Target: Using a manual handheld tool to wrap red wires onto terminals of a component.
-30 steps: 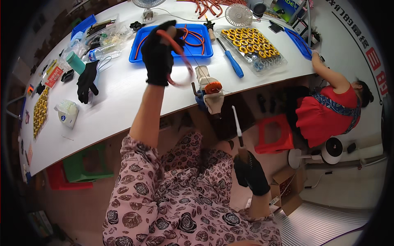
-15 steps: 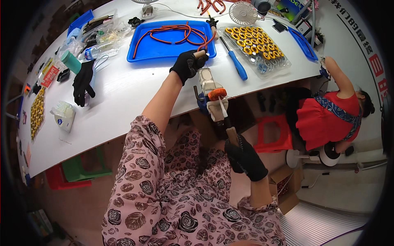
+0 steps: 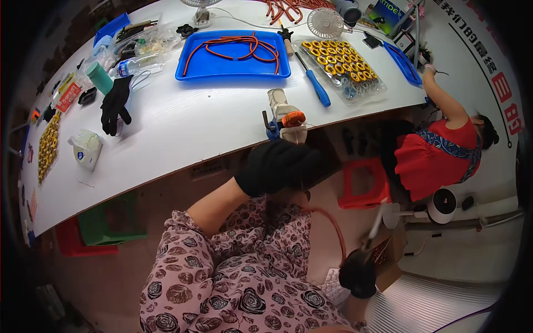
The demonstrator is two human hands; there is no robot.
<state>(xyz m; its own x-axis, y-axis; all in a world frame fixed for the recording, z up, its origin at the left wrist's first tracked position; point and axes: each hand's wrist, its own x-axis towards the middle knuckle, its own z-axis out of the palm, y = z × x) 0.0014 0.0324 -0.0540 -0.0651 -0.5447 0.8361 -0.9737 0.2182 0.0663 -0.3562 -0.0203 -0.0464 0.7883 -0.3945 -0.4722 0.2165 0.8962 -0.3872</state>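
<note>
My left hand (image 3: 280, 166), in a black glove, is closed below the table edge, over my lap. A small tan end (image 3: 305, 196) shows under its fingers; what it grips is mostly hidden. From just below it a red-brown cord (image 3: 331, 219) curves down to my right hand (image 3: 358, 273). That hand, also black-gloved and low at the right, is closed around a tool (image 3: 376, 226) with a pale, blurred shaft pointing up. Behind my left hand, a pale clamp-like fixture (image 3: 279, 102) with an orange wheel (image 3: 293, 119) stands at the table edge.
On the white table (image 3: 183, 116) lie a blue tray (image 3: 233, 71) of red cords, a blue-handled screwdriver (image 3: 318, 89), a pack of yellow rings (image 3: 341, 61) and a black glove (image 3: 115, 108). At the right, a person in red (image 3: 438, 155) sits near a red stool (image 3: 363, 186).
Both hands have moved from the table edge toward me: the left down over my lap, the right down and right with the tool. One cord has left the tray and hangs between my hands.
</note>
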